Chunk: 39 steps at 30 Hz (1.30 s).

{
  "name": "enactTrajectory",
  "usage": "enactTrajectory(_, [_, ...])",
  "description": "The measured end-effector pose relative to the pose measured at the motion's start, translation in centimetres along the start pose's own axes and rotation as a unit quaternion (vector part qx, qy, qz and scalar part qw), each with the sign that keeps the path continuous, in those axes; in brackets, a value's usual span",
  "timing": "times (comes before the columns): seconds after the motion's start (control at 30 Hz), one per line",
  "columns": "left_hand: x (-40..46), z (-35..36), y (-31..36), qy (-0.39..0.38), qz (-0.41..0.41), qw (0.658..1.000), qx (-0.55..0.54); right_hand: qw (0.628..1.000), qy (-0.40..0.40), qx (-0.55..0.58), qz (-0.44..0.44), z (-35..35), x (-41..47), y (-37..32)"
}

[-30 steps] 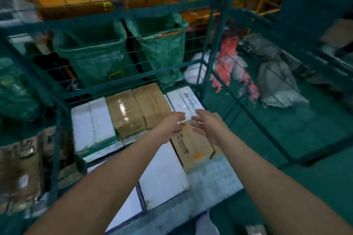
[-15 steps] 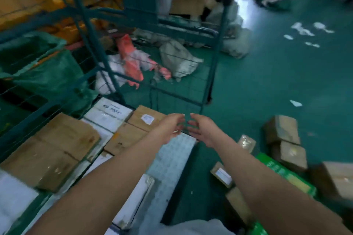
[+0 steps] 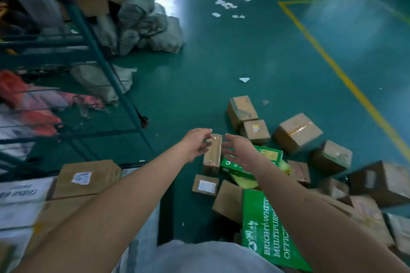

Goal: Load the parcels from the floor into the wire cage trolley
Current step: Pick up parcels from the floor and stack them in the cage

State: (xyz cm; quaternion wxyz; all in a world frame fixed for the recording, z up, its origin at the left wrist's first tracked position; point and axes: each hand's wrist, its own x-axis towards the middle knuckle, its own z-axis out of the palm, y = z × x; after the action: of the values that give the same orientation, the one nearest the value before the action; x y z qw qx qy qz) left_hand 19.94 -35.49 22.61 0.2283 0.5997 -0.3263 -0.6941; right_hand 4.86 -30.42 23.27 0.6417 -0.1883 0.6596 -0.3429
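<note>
Reaching hands (image 3: pixel 195 144) (empty) over parcels (image 3: pixel 212 154)

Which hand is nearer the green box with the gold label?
Right. The right hand hovers directly over the green box; the left hand is further left, beyond the narrow brown parcel.

Green painted floor (image 3: pixel 255 55) with yellow line (image 3: pixel 332 66), scattered brown cardboard parcels (image 3: pixel 297 132), green paper cartons (image 3: pixel 264 228), grey sacks (image 3: pixel 144 26), white paper scraps (image 3: pixel 228 4)
</note>
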Motion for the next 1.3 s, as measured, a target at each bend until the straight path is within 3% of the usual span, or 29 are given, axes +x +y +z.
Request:
enactTrajectory(0.3, [5.6,7.2,2.2,-0.066,-0.032,0.994,0.087,0.992,0.087,0.082,0.031,-8.7,3.4,-0.4])
enactTrajectory(0.67, [17.4,4.3,11.4,-0.115,-0.051,0.98,0.153,0.97,0.173,0.163,0.05,-5.5,12.4,-6.7])
enactTrajectory(0.93, [25.2,1.2,19.3,-0.111,-0.063,0.972,0.196,0.965,0.176,0.186,0.048,-1.8,18.0,-13.1])
enactTrajectory(1.3, [28.3,7.1,24.7,-0.14,-0.037,0.961,0.236,0.959,0.196,0.203,0.023,-6.7,23.0,-16.8])
